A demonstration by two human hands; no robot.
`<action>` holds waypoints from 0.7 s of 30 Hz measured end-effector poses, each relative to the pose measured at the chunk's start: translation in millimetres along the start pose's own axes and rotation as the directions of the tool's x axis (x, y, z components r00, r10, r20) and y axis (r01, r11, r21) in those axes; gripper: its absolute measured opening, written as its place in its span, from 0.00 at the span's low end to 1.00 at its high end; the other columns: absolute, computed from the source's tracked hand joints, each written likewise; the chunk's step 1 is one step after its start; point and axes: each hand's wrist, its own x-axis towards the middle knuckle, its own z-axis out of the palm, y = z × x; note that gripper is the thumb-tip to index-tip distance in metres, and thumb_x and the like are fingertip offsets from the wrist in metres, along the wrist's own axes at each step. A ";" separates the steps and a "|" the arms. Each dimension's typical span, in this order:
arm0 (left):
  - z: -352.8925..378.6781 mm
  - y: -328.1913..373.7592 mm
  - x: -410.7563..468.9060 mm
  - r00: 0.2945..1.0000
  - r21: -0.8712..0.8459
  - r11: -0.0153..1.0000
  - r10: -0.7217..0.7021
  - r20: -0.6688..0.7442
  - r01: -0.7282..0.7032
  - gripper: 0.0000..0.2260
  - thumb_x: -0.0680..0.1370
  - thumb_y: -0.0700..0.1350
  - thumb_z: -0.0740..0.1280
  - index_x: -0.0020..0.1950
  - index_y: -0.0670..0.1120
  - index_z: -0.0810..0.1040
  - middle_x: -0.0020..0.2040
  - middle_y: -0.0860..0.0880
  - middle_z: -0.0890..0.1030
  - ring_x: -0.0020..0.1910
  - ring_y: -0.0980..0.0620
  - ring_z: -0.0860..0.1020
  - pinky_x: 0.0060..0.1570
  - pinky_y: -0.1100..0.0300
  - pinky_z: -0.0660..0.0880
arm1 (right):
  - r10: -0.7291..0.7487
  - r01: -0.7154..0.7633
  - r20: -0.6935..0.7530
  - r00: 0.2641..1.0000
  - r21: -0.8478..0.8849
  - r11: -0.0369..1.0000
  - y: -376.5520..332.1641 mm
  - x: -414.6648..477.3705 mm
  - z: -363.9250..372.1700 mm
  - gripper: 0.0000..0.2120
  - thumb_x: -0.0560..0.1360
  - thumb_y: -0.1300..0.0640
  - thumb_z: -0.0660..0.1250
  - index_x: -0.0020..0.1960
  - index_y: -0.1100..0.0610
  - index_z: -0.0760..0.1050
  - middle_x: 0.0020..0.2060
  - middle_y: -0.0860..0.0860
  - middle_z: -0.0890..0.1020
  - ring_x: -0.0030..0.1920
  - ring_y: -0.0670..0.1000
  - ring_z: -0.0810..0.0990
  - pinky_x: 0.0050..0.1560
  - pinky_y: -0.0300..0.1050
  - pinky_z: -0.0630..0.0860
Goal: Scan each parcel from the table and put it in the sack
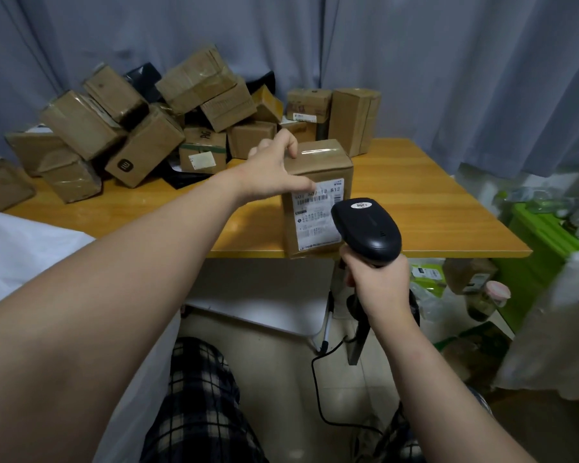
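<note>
A brown cardboard parcel with a white shipping label facing me stands at the front edge of the wooden table. My left hand grips its top left corner, fingers over the top and thumb across the label. My right hand holds the handle of a black barcode scanner, whose head sits just in front of the label's lower right part. The white sack lies at the left, beside my left arm.
Several taped cardboard parcels are heaped on the table's back left, with a tall box behind the held parcel. The scanner's cable hangs down to the floor. Green crates and plastic bags crowd the right side. Grey curtains hang behind.
</note>
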 end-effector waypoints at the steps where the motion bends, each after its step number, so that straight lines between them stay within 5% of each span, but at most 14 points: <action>1: -4.7 -6.4 -4.4 1.000 0.024 1.000 -0.007 -0.020 0.007 0.23 0.67 0.58 0.75 0.51 0.59 0.63 0.60 0.49 0.67 0.62 0.46 0.67 0.61 0.47 0.70 | -0.010 0.009 0.012 1.000 0.019 1.000 -6.5 1.5 3.3 0.05 0.70 0.62 0.73 0.38 0.60 0.78 0.28 0.54 0.77 0.33 0.53 0.75 0.36 0.46 0.71; 5: -39.7 -45.6 -51.5 0.951 -0.096 0.994 -0.085 -0.297 0.059 0.36 0.64 0.61 0.76 0.66 0.59 0.62 0.65 0.51 0.64 0.67 0.49 0.64 0.66 0.49 0.66 | -0.071 0.063 0.114 0.991 0.079 0.995 -42.2 6.0 26.3 0.05 0.71 0.63 0.72 0.39 0.58 0.78 0.29 0.53 0.77 0.34 0.53 0.76 0.36 0.44 0.72; 11: -120.9 -103.3 -162.3 0.692 -0.240 0.955 -0.293 -0.660 0.175 0.36 0.58 0.66 0.73 0.64 0.59 0.68 0.67 0.50 0.68 0.66 0.52 0.68 0.68 0.51 0.67 | -0.066 0.034 0.473 0.879 0.078 0.996 -74.0 -11.5 124.2 0.08 0.72 0.62 0.72 0.36 0.54 0.76 0.28 0.52 0.75 0.30 0.51 0.73 0.32 0.42 0.70; 16: -146.2 -135.8 -242.4 0.617 -0.047 0.878 -0.373 -0.693 0.477 0.34 0.63 0.61 0.77 0.66 0.58 0.69 0.63 0.49 0.65 0.68 0.46 0.65 0.70 0.51 0.63 | -0.100 0.222 0.673 0.733 -0.098 0.970 -55.2 -50.5 200.0 0.11 0.69 0.58 0.73 0.32 0.53 0.74 0.23 0.44 0.74 0.30 0.45 0.74 0.32 0.40 0.68; 21: -151.9 -168.2 -280.9 0.625 0.346 0.593 -0.363 -0.691 0.727 0.35 0.66 0.61 0.74 0.69 0.51 0.69 0.62 0.39 0.67 0.61 0.38 0.64 0.63 0.45 0.63 | -0.129 0.292 0.720 0.682 -0.106 0.951 -50.7 -73.3 232.0 0.16 0.69 0.58 0.72 0.32 0.48 0.66 0.24 0.44 0.70 0.28 0.42 0.70 0.30 0.36 0.63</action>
